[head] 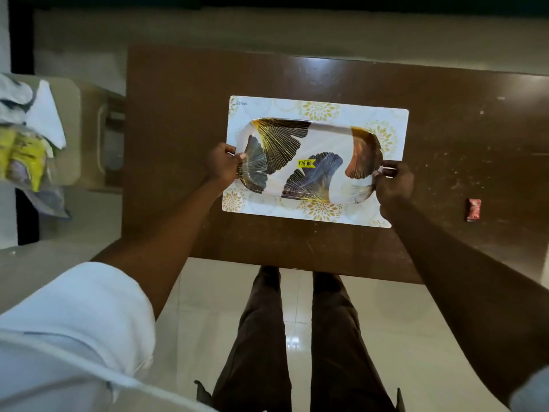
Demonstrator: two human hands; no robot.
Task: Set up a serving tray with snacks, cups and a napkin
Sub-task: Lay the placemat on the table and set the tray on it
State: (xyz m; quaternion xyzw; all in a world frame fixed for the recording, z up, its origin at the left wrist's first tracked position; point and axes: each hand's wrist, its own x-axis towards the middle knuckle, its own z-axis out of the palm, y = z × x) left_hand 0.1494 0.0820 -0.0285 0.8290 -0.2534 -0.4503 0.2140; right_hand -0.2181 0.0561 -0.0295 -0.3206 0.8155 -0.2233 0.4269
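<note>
Both hands grip a leaf-print tray (312, 150) in mid-frame: left hand (221, 165) fingers clamped on its left end, right hand (393, 181) on its right end, over a placemat (320, 107) on the brown table (178, 114).

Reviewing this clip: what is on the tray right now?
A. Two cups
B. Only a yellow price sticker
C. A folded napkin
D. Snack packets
B. The tray, held at its ends by the left hand and right hand over the placemat, carries nothing but the yellow price sticker; no cups, snacks or napkin lie on it.
</note>
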